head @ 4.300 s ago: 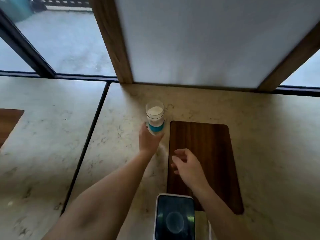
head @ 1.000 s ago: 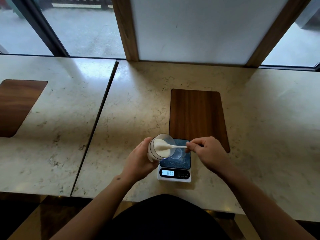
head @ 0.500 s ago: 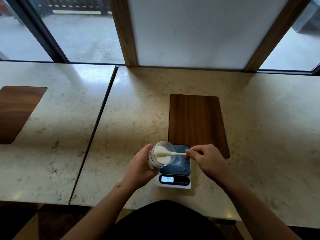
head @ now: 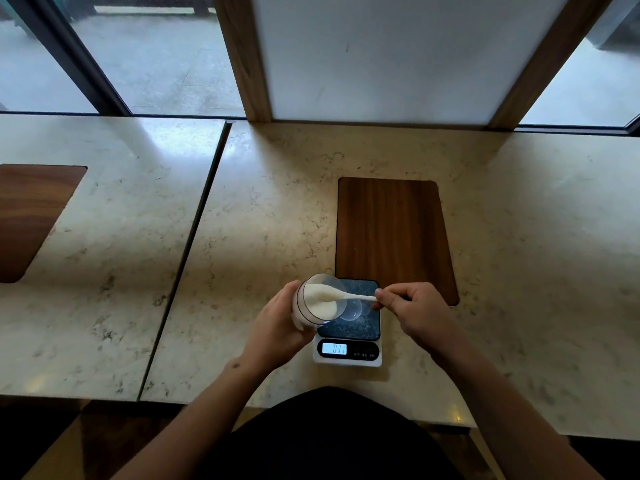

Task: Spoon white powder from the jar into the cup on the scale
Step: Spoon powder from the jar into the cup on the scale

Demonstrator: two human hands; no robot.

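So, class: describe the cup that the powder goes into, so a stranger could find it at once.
Find the marble counter, then the small digital scale at its near edge. On its dark platform stands a small clear cup; unlike the tilted jar beside it, nobody holds it.

A clear glass jar (head: pixel 313 303) of white powder (head: pixel 320 306) is tipped on its side, mouth toward a small clear plastic cup (head: pixel 351 311) standing on the dark-topped white digital scale (head: pixel 348 341). A white plastic spoon (head: pixel 341 296) heaped with powder sits in the jar's mouth.
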